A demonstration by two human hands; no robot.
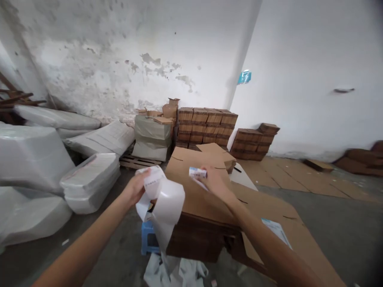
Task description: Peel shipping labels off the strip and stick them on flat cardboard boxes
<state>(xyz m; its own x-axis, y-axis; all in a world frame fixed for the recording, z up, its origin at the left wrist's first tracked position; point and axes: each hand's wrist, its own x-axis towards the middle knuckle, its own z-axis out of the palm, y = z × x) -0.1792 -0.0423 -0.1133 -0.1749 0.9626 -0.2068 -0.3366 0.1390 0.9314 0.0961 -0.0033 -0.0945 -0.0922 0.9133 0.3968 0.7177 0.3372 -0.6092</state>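
My left hand [138, 186] is closed around a roll of printed labels [154, 179]. A long white backing strip [169, 199] curls off the roll and hangs down toward the floor. Over the stack of flat cardboard sheets [191, 159], my right hand [214, 179] pinches a white label [197, 173] with a blue corner, held above the brown top sheet. Another label [277, 230] lies on a cardboard sheet [287, 211] at the right, partly behind my right forearm. The print is too small to read.
A blue stool [148, 237] stands left of the stack, with crumpled backing paper [176, 273] on the floor. White wrapped bundles [89, 179] fill the left side. Bundled cardboard [206, 123] is piled by the wall, and flat cardboard [287, 175] covers floor at the right.
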